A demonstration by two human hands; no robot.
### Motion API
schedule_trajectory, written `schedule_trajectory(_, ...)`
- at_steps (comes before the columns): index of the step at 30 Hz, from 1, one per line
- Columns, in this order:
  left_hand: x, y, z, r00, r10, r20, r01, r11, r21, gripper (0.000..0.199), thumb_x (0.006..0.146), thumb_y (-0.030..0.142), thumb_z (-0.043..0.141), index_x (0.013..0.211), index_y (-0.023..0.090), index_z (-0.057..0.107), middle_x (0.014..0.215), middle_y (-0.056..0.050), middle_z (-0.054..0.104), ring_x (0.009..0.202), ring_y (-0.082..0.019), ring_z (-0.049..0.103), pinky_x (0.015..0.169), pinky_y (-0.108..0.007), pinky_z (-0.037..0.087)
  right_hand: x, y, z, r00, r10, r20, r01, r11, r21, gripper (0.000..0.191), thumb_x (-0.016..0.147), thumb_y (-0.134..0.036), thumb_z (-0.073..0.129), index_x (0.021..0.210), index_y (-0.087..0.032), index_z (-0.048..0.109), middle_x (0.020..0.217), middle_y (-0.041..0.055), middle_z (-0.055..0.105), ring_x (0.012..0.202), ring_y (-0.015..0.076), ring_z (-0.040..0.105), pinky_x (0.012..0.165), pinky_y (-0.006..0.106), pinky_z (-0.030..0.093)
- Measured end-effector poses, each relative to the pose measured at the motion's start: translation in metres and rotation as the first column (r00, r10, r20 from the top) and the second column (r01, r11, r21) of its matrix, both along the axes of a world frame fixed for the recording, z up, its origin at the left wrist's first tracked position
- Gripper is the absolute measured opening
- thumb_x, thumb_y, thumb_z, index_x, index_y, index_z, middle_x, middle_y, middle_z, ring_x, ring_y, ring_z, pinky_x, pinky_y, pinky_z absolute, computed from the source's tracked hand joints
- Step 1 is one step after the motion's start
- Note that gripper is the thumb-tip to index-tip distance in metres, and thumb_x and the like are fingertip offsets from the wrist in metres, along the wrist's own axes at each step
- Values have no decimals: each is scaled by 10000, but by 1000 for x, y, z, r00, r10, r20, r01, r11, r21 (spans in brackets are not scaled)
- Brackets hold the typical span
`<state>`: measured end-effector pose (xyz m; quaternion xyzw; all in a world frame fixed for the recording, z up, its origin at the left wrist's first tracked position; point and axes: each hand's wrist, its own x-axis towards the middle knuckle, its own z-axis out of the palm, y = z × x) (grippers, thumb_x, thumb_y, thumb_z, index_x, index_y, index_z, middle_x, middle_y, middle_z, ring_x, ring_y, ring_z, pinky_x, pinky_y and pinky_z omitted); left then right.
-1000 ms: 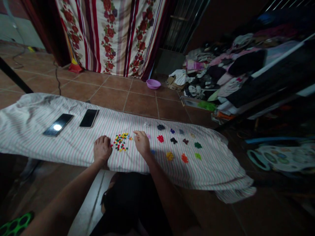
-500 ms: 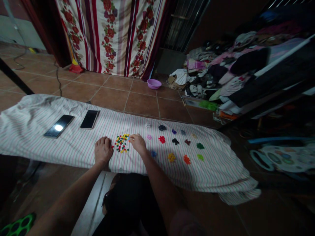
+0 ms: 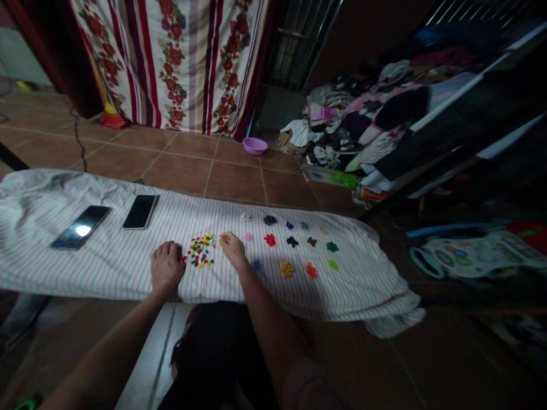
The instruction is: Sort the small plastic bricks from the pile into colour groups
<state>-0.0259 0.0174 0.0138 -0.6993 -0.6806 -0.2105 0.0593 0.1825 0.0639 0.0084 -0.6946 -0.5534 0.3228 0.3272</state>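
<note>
A mixed pile of small coloured pieces [image 3: 200,250] lies on the striped cloth [image 3: 137,267]. My left hand [image 3: 167,265] rests on the cloth at the pile's left edge, fingers together, with red bits by its fingertips. Just right of the pile is my right hand [image 3: 232,249], its fingers pinched; a tiny yellow piece [image 3: 219,242] shows at the fingertips. Sorted heaps lie to the right, among them red [image 3: 269,240], black [image 3: 292,241], yellow [image 3: 286,269], orange [image 3: 311,270], blue [image 3: 256,266] and dark green [image 3: 332,246].
Two phones, one [image 3: 81,228] at the far left and another [image 3: 141,211] beside it, lie on the cloth. Beyond the cloth, a purple basin [image 3: 255,146] stands on the tiled floor near a heap of clothes [image 3: 342,119].
The view has shifted, moving the scene leftward. My right hand has drawn slightly away from the pile, and a yellow piece now shows at its fingertips.
</note>
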Motion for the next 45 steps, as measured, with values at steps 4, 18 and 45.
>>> schedule_trajectory(4, 0, -1, 3, 1000, 9, -25, -9, 1000, -14, 242, 895, 239, 374, 987, 160, 583, 1105, -125, 624, 1037, -268, 547, 859, -383, 373, 3, -3, -4, 998, -19, -68, 22, 999, 31, 139, 853, -277, 550, 952, -261, 647, 925, -27, 716, 886, 132, 670, 799, 247, 504)
schedule_trajectory(18, 5, -6, 17, 1000, 18, -21, -20, 997, -78, 254, 859, 257, 385, 985, 164, 586, 1055, -140, 629, 1014, -282, 556, 851, -408, 401, 12, -18, 1, 993, 7, -114, -5, 1000, 16, 129, 870, -348, 574, 962, -303, 652, 915, -28, 721, 923, 166, 674, 788, 272, 524)
schedule_trajectory(45, 3, -3, 10, 999, 1, -33, -4, 996, -91, 281, 845, 275, 399, 1019, 152, 582, 1144, -169, 615, 1065, -318, 569, 880, -455, 444, 292, -20, 32, 789, -589, 172, 525, 793, 309, 231, 748, -241, 515, 890, -174, 684, 839, 63, 702, 744, 162, 639, 733, 259, 492)
